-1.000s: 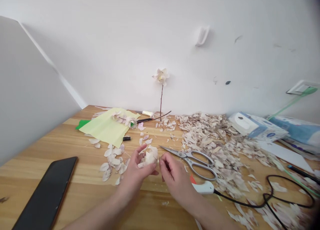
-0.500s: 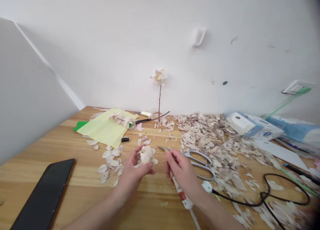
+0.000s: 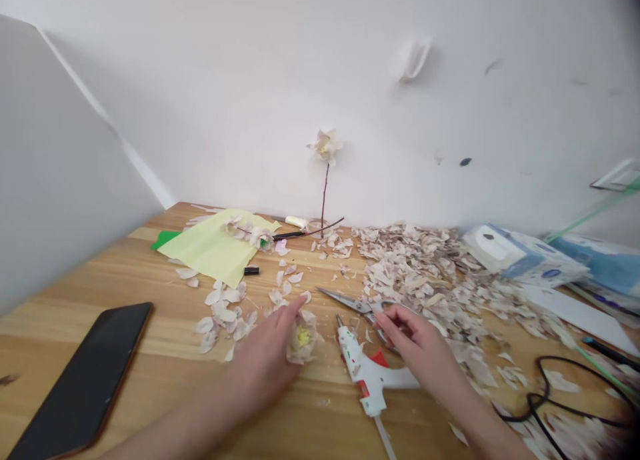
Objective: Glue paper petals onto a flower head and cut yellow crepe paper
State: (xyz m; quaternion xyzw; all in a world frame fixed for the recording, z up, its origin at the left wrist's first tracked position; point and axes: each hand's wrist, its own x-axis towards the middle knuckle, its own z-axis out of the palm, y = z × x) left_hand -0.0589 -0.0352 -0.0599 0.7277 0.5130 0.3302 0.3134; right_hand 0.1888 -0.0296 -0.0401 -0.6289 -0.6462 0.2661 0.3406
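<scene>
My left hand (image 3: 270,353), smeared by motion, is closed around a pale petal flower (image 3: 303,350) with a yellow centre, tilted so that the centre shows. My right hand (image 3: 417,347) hovers over the scissors' handles with its thumb and fingertips drawn together. Whether anything small sits between those fingertips I cannot make out. Between the hands lies a white hot glue gun (image 3: 355,357) with a red trigger, its grip running under my right hand. The silver scissors (image 3: 350,301) lie just beyond it, their handles partly covered.
Dried petals heap up (image 3: 415,260) at the right; loose petals (image 3: 225,310) lie left. A stemmed flower (image 3: 325,147) leans on the wall. Yellow paper (image 3: 210,247), a phone (image 3: 85,380), a black cap (image 3: 251,271), a tissue pack (image 3: 525,253) and a black cable (image 3: 543,363) surround the workspace.
My right hand has moved right, away from the flower, uncovering the glue gun. My left hand has turned the flower, so its yellow centre now shows. The view has shifted slightly.
</scene>
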